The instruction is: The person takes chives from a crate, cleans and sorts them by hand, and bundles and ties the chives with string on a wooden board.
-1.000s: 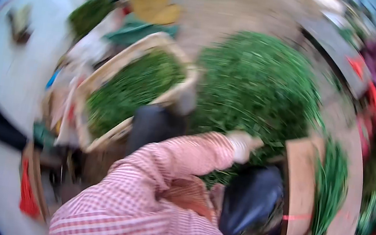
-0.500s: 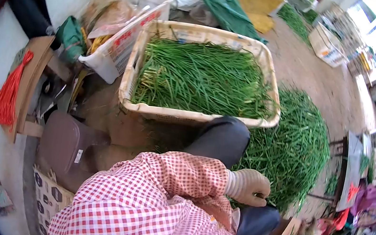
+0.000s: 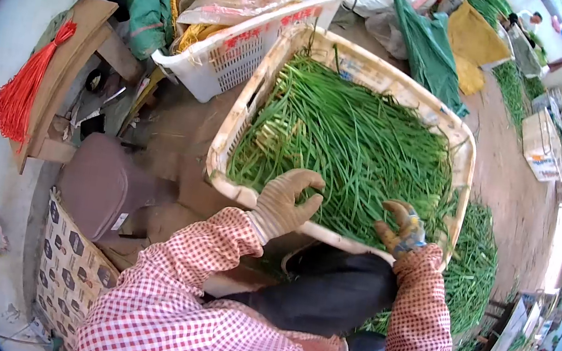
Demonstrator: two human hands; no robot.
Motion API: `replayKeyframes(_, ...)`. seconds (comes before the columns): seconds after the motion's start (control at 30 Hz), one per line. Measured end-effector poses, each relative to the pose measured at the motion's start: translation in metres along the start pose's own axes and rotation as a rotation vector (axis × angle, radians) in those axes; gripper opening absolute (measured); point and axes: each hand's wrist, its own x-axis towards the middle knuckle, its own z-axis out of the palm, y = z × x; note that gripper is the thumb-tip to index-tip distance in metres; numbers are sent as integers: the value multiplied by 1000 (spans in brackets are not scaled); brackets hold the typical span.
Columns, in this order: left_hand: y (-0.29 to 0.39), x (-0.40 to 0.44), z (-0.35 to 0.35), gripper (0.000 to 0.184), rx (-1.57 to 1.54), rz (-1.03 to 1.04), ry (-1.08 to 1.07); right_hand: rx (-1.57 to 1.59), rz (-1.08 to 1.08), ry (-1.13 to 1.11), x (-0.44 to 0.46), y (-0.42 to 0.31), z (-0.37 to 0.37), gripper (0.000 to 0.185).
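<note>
Long green garlic chives (image 3: 357, 143) fill a cream plastic crate (image 3: 222, 186) in front of my knees. My left hand (image 3: 285, 203), in a beige work glove, hovers over the crate's near rim with thumb and fingers apart. Farther right along the same rim is my gloved right hand (image 3: 401, 228), its fingers curved and spread at the edge of the chives. Nothing shows between the fingers of either hand. A large heap of loose chives (image 3: 472, 274) lies on the floor to the right of the crate, partly hidden by my right sleeve.
A white crate (image 3: 241, 48) of bags stands beyond on the left. Nearer are a brown stool (image 3: 96, 185) and a wooden bench (image 3: 68, 81) with red ties (image 3: 28, 86). A green sack (image 3: 431, 53) lies behind the chive crate. A bench (image 3: 491, 341) stands at right.
Both hands have come forward to the crate's near rim; the left was by my right knee, the right low at the right. The view has turned, so the crate looks tilted and nearer.
</note>
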Motion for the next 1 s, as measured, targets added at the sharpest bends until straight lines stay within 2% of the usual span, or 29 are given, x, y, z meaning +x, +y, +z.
replayKeyframes(0.1,-24,39,-6,25,268,204,75,-11,-93,-48,44,-3,18,42)
replayKeyframes(0.13,-30,53,-7,25,400,175,-13,2,-64,-74,56,-8,24,42)
replayKeyframes(0.2,-42,76,-7,37,660,213,-88,28,-67,-83,71,-13,38,41)
replayKeyframes(0.23,-47,85,-6,37,656,216,-90,5,-74,-76,75,-15,44,41)
replayKeyframes(0.3,-54,98,-5,51,870,-155,-393,13,-87,-45,81,-16,47,43)
replayKeyframes(0.33,-55,97,-6,51,857,-160,-393,-1,-116,-7,85,-14,47,44)
replayKeyframes(0.4,-57,90,-13,59,941,-202,-618,-63,-183,173,99,-4,48,48)
replayKeyframes(0.43,-63,88,-13,56,933,-177,-580,-48,-109,125,111,2,45,65)
replayKeyframes(0.47,-64,90,-13,56,922,-177,-577,-58,-108,120,126,4,43,65)
replayKeyframes(0.53,-58,94,-17,56,879,-209,-634,-221,-79,141,159,-19,33,89)
replayKeyframes(0.57,-66,91,-16,54,864,-159,-572,-228,-78,136,179,-32,32,89)
replayKeyframes(0.67,-70,89,-19,54,802,-137,-538,-343,-69,-10,236,-62,42,117)
replayKeyframes(0.8,-70,92,-24,55,745,-140,-522,-442,-144,-116,290,-66,77,121)
replayKeyframes(0.83,-69,93,-24,56,740,-150,-539,-423,-107,-175,300,-65,80,121)
replayKeyframes(1.0,-73,88,-19,57,712,-111,-463,-455,-111,-235,328,-46,68,125)
